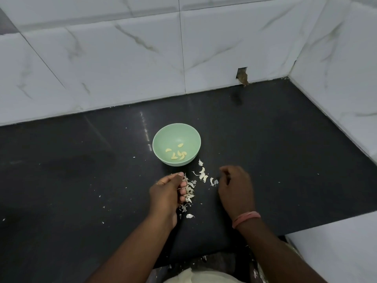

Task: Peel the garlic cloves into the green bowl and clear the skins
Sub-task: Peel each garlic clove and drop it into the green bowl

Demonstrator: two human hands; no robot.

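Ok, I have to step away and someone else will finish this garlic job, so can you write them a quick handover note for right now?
Left hand: fingers curled round a bunch of garlic skins on the counter.
Right hand: loosely curled beside more loose skins; whether it pinches one is unclear.
Green bowl: just beyond the hands, holding several peeled cloves.
Done: peeling looks finished; no unpeeled cloves in view.
Left: gather the skins and small flecks scattered on the counter and clear them away.

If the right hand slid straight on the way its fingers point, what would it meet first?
The right hand points left, so probably the loose garlic skins just off its fingertips, before the left hand. Its height above the counter is unclear.
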